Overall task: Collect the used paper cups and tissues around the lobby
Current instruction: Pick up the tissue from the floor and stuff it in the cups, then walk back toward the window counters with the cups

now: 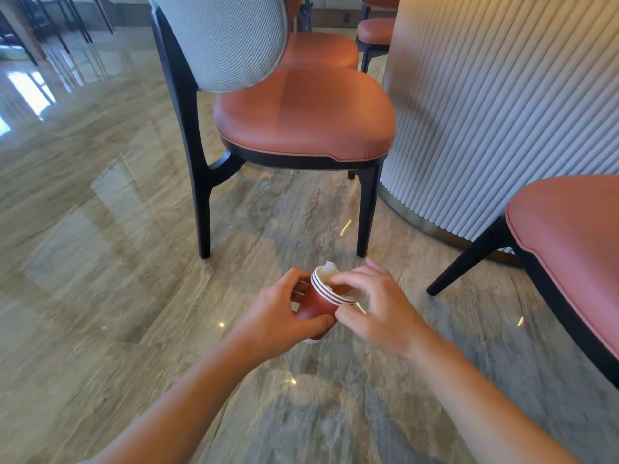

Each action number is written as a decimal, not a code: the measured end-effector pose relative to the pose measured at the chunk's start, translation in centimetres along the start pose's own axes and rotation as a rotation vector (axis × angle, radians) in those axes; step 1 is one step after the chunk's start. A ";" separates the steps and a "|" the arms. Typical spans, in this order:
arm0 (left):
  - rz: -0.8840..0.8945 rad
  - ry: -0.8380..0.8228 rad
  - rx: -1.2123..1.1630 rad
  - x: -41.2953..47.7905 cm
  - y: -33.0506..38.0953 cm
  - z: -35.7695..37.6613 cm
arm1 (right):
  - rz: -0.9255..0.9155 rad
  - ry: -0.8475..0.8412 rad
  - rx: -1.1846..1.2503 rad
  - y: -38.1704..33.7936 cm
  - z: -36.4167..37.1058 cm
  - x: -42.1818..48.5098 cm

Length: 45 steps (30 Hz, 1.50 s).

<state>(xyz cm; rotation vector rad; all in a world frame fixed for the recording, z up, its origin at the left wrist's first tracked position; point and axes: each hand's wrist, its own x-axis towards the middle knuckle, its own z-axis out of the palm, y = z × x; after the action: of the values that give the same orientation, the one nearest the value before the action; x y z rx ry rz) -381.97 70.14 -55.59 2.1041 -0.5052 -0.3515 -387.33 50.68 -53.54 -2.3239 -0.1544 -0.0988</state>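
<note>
Bright daylight, window glare on floor [30, 92], wide-angle edge warp.

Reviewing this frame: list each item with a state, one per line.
Left hand: wrapped around the stacked paper cups, holding them tilted.
Right hand: fingers at the rim, pressing the tissue in.
Stacked paper cups: nested, held above the floor.
Tissue: crumpled, partly sticking out of the top cup.
Chair: upright, seat unoccupied.

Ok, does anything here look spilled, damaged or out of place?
Nothing spilled or broken. The only oddity: the stacked red paper cups in the left hand are tilted and have a white tissue stuffed in the top, where the right hand is touching it.
</note>
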 end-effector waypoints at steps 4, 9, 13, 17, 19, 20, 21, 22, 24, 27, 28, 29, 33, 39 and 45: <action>-0.012 -0.003 0.022 0.3 0.1 -0.1 | -0.006 0.154 0.067 0.2 -1.0 0.0; -0.040 0.024 0.026 0.4 -0.1 -0.3 | 0.093 0.224 0.154 0.8 -0.7 0.4; -0.060 0.077 0.041 0.5 -0.4 -0.8 | 0.133 0.269 0.116 1.4 -0.9 0.6; -0.074 0.182 0.003 0.4 -0.3 -1.5 | 0.213 0.221 0.093 2.4 -0.9 0.6; -0.083 0.236 -0.051 0.4 0.0 -1.7 | 0.246 0.204 0.097 2.5 -0.9 0.7; -0.091 0.257 -0.087 0.3 0.3 -1.9 | 0.258 0.198 0.097 2.2 -0.8 0.8; -0.102 0.274 -0.125 0.2 0.6 -2.0 | 0.268 0.190 0.101 1.9 -0.8 0.9; -0.114 0.293 -0.160 -0.2 1.1 -2.3 | 0.280 0.181 0.112 1.2 -0.8 0.9; -0.135 0.329 -0.212 -1.3 2.6 -3.1 | 0.320 0.176 0.154 -0.7 -1.0 0.5; -0.176 0.364 -0.262 -3.4 6.6 -5.9 | 0.385 0.177 0.230 -5.6 -2.6 -0.3; -0.185 0.365 -0.264 -4.0 8.5 -7.4 | 0.392 0.169 0.237 -7.7 -3.6 -0.4; -0.188 0.368 -0.263 -4.6 10.6 -9.2 | 0.392 0.157 0.238 -10.1 -4.8 -0.3; -0.157 0.476 -0.268 -6.3 21.1 -18.0 | 0.356 0.115 0.239 -21.1 -12.4 1.3; -0.071 0.605 -0.273 -8.2 40.1 -31.9 | 0.253 0.146 0.241 -40.1 -27.2 4.8; 0.045 0.523 -0.260 -9.2 56.7 -42.8 | 0.179 0.314 0.269 -55.4 -41.9 8.1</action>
<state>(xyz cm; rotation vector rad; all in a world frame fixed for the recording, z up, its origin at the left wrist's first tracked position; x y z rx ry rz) -384.06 77.19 15.66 1.8309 -0.1829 0.1563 -388.17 58.68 15.94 -2.0134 0.1875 -0.3301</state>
